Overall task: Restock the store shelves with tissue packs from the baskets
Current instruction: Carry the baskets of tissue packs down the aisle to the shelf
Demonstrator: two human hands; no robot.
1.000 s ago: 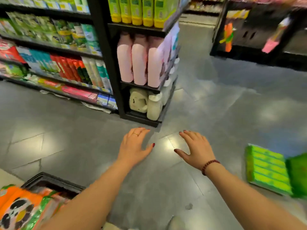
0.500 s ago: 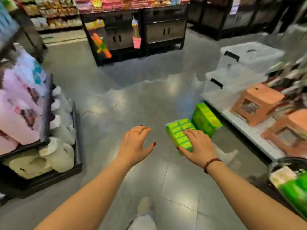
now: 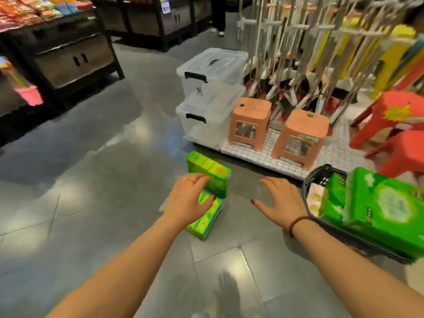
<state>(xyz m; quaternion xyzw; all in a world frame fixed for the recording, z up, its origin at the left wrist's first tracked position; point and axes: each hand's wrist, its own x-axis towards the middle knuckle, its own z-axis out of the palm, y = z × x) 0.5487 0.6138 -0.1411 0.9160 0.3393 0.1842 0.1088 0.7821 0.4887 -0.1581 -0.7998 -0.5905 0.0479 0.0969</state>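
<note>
Two green tissue packs lie on the grey floor: one upright pack (image 3: pixel 212 171) and a flat pack (image 3: pixel 204 220) in front of it. My left hand (image 3: pixel 187 198) hovers over them with fingers spread, holding nothing. My right hand (image 3: pixel 281 200) is open too, stretched out between the packs and a black basket (image 3: pixel 321 177) at the right. A large green tissue pack (image 3: pixel 380 207) sticks out of that basket, with smaller packs (image 3: pixel 315 198) beside it.
Two peach stools (image 3: pixel 250 120) and red stools (image 3: pixel 394 125) stand on a low white grid platform (image 3: pixel 259 154). Stacked clear storage bins (image 3: pixel 211 88) sit left of them, mops (image 3: pixel 298 53) hang behind. Dark display cabinets (image 3: pixel 68 53) line the far left.
The view has swung right, away from the shelves with pink packs. The green packs and basket now lie close under my hands, which stay open and spread.
</note>
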